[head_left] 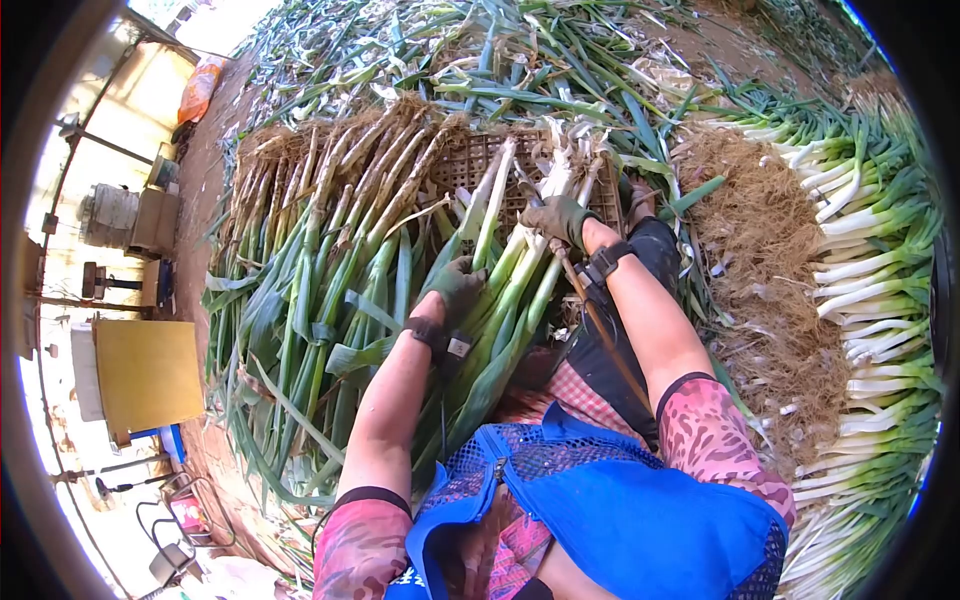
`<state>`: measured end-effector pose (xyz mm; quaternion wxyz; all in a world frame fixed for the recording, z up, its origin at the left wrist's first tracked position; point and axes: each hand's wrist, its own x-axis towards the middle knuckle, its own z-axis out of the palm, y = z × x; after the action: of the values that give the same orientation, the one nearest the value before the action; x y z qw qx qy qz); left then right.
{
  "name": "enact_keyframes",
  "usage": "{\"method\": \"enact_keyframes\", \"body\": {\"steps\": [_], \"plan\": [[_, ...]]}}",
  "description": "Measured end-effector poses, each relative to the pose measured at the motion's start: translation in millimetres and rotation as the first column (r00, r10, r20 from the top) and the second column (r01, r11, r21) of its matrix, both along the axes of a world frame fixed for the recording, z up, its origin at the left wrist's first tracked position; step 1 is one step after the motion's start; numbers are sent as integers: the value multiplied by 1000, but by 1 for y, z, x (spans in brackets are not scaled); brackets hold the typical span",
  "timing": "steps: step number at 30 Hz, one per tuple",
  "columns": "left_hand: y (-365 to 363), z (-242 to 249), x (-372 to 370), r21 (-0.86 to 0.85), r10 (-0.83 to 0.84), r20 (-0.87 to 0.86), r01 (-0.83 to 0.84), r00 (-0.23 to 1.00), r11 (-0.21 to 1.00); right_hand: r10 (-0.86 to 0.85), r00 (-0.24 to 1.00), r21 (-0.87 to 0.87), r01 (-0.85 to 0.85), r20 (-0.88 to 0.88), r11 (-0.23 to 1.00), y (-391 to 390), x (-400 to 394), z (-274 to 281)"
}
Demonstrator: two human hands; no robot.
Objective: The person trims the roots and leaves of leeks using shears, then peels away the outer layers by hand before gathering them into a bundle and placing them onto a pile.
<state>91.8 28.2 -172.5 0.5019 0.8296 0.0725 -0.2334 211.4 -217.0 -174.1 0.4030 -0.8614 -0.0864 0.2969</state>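
My left hand (458, 288), in a dark green glove, is closed round the green part of several leeks (505, 270). Their white ends (497, 190) point away from me over a brown lattice crate (468, 155). My right hand (558, 220), also gloved, is closed beside the white stems. A thin metal tip sticks out ahead of its fingers, and a thin brown hose or rod (598, 318) runs back from it, so it seems to hold a slim tool whose kind I cannot make out. Unpeeled leeks with brown roots (385, 165) lie close on the left.
Cleaned leeks (850, 260) lie in a long row on the right, beside a heap of brown roots (770, 290). Leaf scraps (480, 50) cover the ground ahead. A yellow box (148, 375) and an orange bag (202, 90) stand at the left.
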Motion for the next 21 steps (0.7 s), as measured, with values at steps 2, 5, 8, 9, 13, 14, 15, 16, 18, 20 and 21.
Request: {"method": "enact_keyframes", "body": {"steps": [2,5,8,9,13,14,15,16,18,20,21], "plan": [[4,-4,2,13,-31,11,31,999,999,-65,995,33,67,-77,997,5,-5,9],[4,-4,1,18,-31,3,31,1000,999,-85,996,10,85,41,996,15,-12,22],[-1,6,0,84,-31,-3,31,1000,996,-86,996,11,86,-10,996,19,-10,19],[-1,9,1,163,-73,-8,74,997,984,-97,995,-28,97,-14,995,20,-15,30],[10,60,16,446,-134,-2,121,991,887,11,997,0,-11,76,1000,17,-52,52],[20,76,25,506,-131,10,108,991,856,-58,986,69,70,-153,995,13,-73,81],[43,80,39,567,-59,114,-16,992,824,-46,986,46,54,-159,997,11,-84,82],[70,84,49,610,6,221,-143,975,779,-34,985,22,39,-167,999,6,-94,81],[99,119,52,880,4,71,-65,997,471,-20,991,119,36,-135,992,-4,-122,76],[139,93,54,904,-16,-77,77,997,421,-35,999,90,34,3,995,-11,-142,77],[135,101,50,893,-23,-120,118,993,435,-45,999,95,45,-1,994,-11,-147,80]]}}
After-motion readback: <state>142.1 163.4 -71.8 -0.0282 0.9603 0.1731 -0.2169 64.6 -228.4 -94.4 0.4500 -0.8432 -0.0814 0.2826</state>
